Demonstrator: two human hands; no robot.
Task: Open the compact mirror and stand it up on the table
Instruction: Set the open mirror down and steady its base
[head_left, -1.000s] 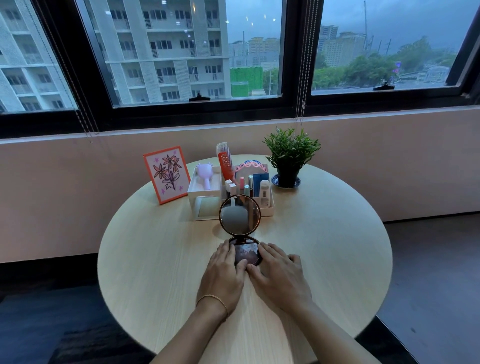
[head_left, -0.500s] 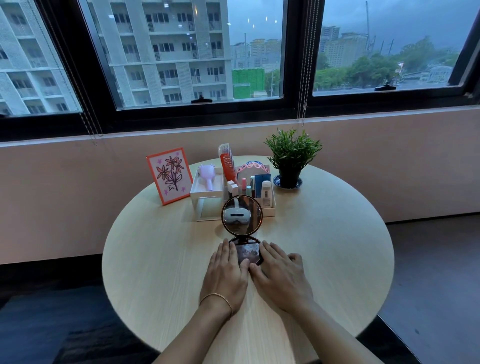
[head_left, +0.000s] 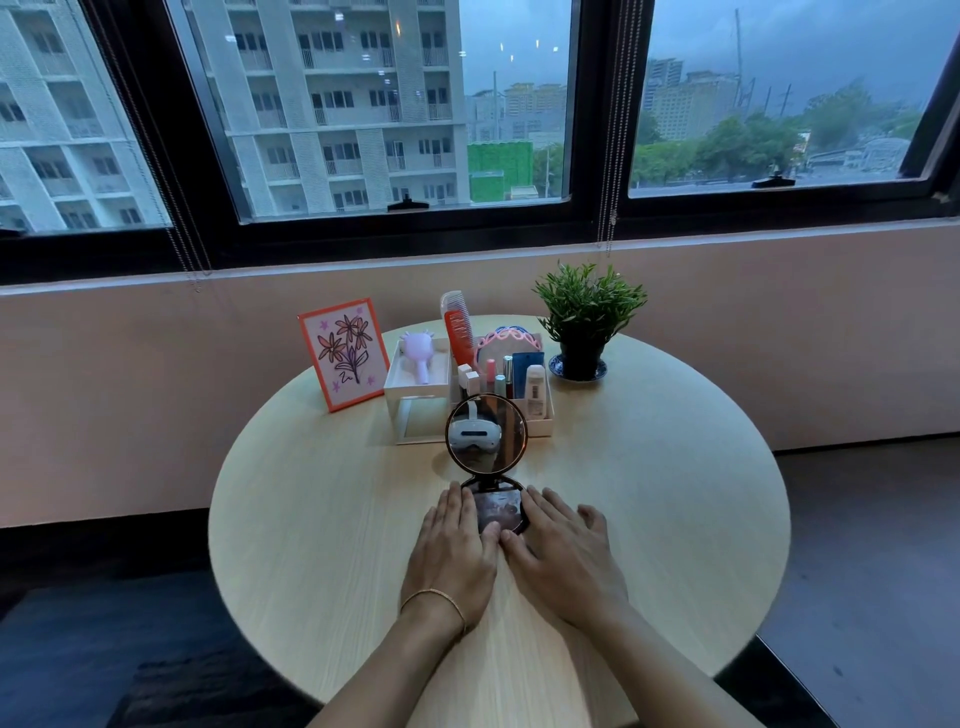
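The round dark compact mirror is open on the round wooden table. Its lid stands upright and reflects a white headset. Its base lies flat on the tabletop. My left hand rests palm down against the base's left side, with fingertips and thumb touching its rim. My right hand lies flat against the base's right side in the same way. The fingers of both hands are stretched out, and neither hand grips the mirror.
Just behind the mirror stands a white organiser with a lilac brush, combs and cosmetics. A framed flower picture is at the back left, a potted plant at the back right. A wall and windows lie beyond.
Both hands stay flat beside the base. The lid's reflection has gone from plain grey to showing the headset. The view has shifted slightly.
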